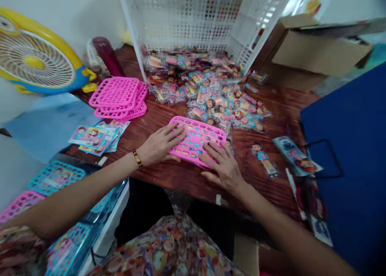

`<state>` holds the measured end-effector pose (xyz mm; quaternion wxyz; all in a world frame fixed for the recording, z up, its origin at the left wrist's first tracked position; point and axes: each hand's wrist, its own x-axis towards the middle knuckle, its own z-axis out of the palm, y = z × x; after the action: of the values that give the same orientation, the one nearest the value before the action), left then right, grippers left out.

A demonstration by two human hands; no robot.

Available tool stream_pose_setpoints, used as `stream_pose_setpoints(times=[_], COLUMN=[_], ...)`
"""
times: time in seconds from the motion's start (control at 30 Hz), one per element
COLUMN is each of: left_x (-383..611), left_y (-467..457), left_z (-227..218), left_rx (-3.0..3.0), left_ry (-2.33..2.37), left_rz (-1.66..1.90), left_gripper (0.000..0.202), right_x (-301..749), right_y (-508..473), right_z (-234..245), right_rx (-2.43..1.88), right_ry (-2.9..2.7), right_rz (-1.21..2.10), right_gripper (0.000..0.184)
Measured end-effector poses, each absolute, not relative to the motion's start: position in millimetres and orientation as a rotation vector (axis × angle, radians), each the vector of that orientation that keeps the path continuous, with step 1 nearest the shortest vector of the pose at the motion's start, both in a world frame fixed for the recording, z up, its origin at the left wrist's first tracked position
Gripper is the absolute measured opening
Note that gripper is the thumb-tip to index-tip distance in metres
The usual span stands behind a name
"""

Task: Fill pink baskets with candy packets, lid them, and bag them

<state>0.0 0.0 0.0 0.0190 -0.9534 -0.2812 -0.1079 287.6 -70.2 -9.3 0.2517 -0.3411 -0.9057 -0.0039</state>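
Note:
A pink perforated plastic basket [196, 138] lies on the wooden table in front of me, closed over with a holed top. Small coloured packets show through its holes. My left hand [161, 144] rests on its left end, fingers stretched across the top. On the right end lies my right hand [222, 163], its fingers spread flat over the edge. Behind the basket spreads a heap of small clear-wrapped packets with cartoon figures [208, 91]. One such packet [264, 159] lies alone to the right of my right hand.
Pink lattice pieces [117, 97] are stacked at left, with printed cards [96, 137] before them. A white crate [187, 22] lies tipped behind the heap. A yellow fan [36, 54], dark red bottle [107, 56], cardboard box [319, 52] and filled blue baskets [57, 177] stand around.

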Motion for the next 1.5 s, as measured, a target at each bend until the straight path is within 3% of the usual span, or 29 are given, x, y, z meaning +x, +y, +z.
stream_pose_setpoints(times=[0.07, 0.13, 0.37, 0.53, 0.7, 0.93, 1.3, 1.5], left_x=[2, 4, 6, 8, 42, 107, 89, 70], left_y=[-6, -10, -10, -9, -25, -56, -47, -40], left_z=[-3, -5, -5, -4, 14, 7, 3, 3], left_rx=[-2.913, -2.882, -2.951, -2.948, -2.716, -2.557, -2.656, -2.755], left_ry=[-0.94, -0.99, -1.036, -1.181, -1.451, -1.633, -1.51, -1.308], left_rz=[-0.369, -0.396, -0.462, -0.58, -0.501, -0.624, -0.671, -0.641], left_gripper=[0.085, 0.083, 0.096, 0.054, 0.041, 0.046, 0.044, 0.043], right_x=[280, 273, 268, 268, 268, 272, 276, 294], right_y=[-73, -73, -69, -69, -66, -66, -55, -13], right_z=[-10, -13, -16, -11, -10, -15, 14, 14], right_rx=[-1.055, -1.144, -1.253, -1.302, -1.311, -1.282, -1.266, -1.229], right_ry=[-2.353, -2.274, -2.316, -2.352, -2.394, -2.4, -2.459, -2.432], right_rz=[-0.003, -0.014, -0.056, -0.06, -0.101, -0.116, -0.007, -0.036], right_gripper=[0.027, 0.024, 0.036, 0.038, 0.038, 0.033, 0.025, 0.038])
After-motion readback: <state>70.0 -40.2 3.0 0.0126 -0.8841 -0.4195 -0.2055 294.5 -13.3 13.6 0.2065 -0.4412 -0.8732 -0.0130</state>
